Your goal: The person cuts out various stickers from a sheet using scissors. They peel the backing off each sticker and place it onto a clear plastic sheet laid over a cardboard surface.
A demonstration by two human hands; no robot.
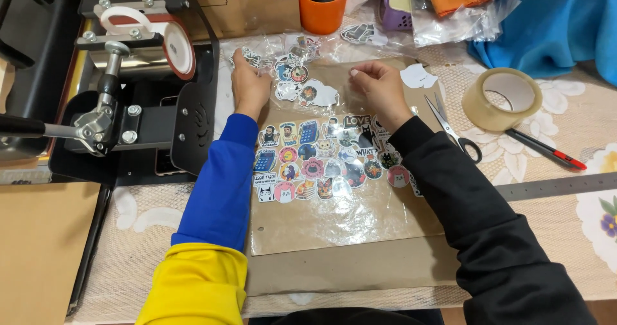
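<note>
A clear plastic sheet (334,219) lies on a brown cardboard board (350,267), with several colourful cut-out stickers (324,161) laid in rows on it. My left hand (249,86), in a blue and yellow sleeve, rests at the sheet's far left corner, fingers pressing on crinkled clear film beside loose stickers (297,74). My right hand (380,88), in a black sleeve, is curled at the sheet's far edge, fingertips pinched near the film; whether it grips anything is unclear.
A black mug heat press (138,74) stands at the left. An orange cup (322,10), a tape roll (502,97), scissors (453,129), a red-black cutter (546,150) and a metal ruler (558,186) lie at the right. Blue cloth (559,23) is at the back right.
</note>
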